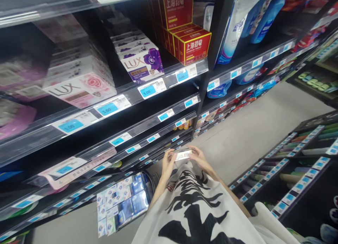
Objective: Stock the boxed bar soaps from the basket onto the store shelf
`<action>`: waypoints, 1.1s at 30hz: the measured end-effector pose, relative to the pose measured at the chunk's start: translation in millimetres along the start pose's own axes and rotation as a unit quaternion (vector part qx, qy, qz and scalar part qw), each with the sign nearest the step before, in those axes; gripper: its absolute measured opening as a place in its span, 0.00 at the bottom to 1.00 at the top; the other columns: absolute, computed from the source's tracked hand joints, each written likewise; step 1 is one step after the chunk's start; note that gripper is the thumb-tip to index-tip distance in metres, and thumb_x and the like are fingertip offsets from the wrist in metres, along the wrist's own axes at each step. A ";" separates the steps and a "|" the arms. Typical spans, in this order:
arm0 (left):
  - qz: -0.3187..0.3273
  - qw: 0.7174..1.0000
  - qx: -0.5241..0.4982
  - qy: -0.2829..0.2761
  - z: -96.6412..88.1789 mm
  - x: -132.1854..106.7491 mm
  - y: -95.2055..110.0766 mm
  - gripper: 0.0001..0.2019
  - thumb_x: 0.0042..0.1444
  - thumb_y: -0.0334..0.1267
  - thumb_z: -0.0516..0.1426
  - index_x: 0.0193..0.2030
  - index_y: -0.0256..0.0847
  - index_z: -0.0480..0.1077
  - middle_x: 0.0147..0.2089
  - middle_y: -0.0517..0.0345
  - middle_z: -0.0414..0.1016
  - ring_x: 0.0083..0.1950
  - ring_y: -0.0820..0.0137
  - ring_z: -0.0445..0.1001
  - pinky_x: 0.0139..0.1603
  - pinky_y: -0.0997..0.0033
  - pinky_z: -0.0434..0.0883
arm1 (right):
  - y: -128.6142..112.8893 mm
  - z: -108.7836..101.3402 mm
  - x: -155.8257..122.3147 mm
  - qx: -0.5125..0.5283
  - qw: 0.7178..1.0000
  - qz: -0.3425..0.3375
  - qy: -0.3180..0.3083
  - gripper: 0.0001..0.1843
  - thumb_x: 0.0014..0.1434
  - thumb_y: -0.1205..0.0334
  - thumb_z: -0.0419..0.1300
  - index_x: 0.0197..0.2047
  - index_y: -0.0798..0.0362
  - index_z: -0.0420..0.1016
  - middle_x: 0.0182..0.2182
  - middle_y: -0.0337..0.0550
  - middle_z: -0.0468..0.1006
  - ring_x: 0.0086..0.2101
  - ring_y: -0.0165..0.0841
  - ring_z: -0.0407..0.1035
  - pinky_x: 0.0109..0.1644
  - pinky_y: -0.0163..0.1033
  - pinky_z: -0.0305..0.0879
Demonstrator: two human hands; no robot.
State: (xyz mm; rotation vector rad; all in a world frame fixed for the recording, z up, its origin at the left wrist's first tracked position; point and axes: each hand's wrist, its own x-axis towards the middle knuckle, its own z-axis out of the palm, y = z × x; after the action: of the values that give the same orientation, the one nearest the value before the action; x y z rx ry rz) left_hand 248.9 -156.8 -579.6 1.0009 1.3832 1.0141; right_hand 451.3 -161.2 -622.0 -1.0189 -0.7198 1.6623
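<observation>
In front of my body, low in the head view, my left hand [168, 160] and my right hand [198, 156] hold a small white price label [183, 155] between them. Dark print shows at its right end, too small to read. My left fingers close on one end and my right fingers on the other. Both hands are at the height of the lower shelves, apart from the shelf edge. Below and left of them is a cart or stack of blue and white boxed packs [121, 198] near the floor.
Shelves on the left carry pink Lux soap boxes [81, 84], purple Lux boxes [142, 59] and red soap boxes [194, 47]. Price labels [151, 89] line the shelf edges. Blue and white bottles [235, 29] stand farther right. Another shelf rack [298, 184] borders the grey aisle floor [253, 128].
</observation>
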 end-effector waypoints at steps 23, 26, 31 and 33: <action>-0.155 0.963 -0.183 -0.126 14.5 -14.2 -15.6 0.32 0.48 0.46 0.72 0.58 0.41 0.72 0.56 0.45 0.78 0.51 0.58 0.82 0.56 0.54 0.79 | -14.0 13.4 -1.2 -0.105 0.988 -0.066 -0.094 0.28 0.55 0.54 0.74 0.58 0.43 0.78 0.64 0.47 0.76 0.63 0.45 0.70 0.70 0.57 0.64; -0.150 0.964 -0.203 -0.080 17.2 -13.8 -16.4 0.31 0.48 0.46 0.72 0.58 0.42 0.71 0.58 0.45 0.77 0.57 0.56 0.80 0.63 0.51 0.75 | -13.3 17.4 -1.9 -0.176 0.972 -0.075 -0.139 0.35 0.50 0.56 0.77 0.61 0.43 0.77 0.65 0.48 0.75 0.64 0.48 0.69 0.71 0.59 0.63; -0.107 0.981 -0.152 -0.056 20.2 -10.0 -19.4 0.32 0.47 0.48 0.73 0.55 0.40 0.70 0.59 0.41 0.77 0.63 0.53 0.75 0.67 0.51 0.71 | -8.7 23.3 3.4 -0.219 0.968 -0.087 -0.093 0.29 0.54 0.54 0.74 0.59 0.46 0.79 0.59 0.48 0.81 0.57 0.47 0.75 0.64 0.56 0.70; -0.091 0.983 -0.150 -0.044 21.5 -9.0 -19.5 0.32 0.47 0.49 0.74 0.55 0.40 0.70 0.59 0.42 0.77 0.62 0.55 0.76 0.64 0.54 0.72 | -6.8 22.3 6.6 -0.197 0.974 -0.079 -0.074 0.27 0.54 0.50 0.74 0.55 0.48 0.81 0.52 0.47 0.84 0.52 0.45 0.77 0.59 0.53 0.73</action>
State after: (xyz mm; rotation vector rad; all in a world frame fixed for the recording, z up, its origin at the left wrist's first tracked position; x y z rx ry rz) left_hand 270.2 -170.0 -596.6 0.6743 1.1830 0.9939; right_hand 433.7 -152.5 -607.8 -1.0834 -1.2339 1.4998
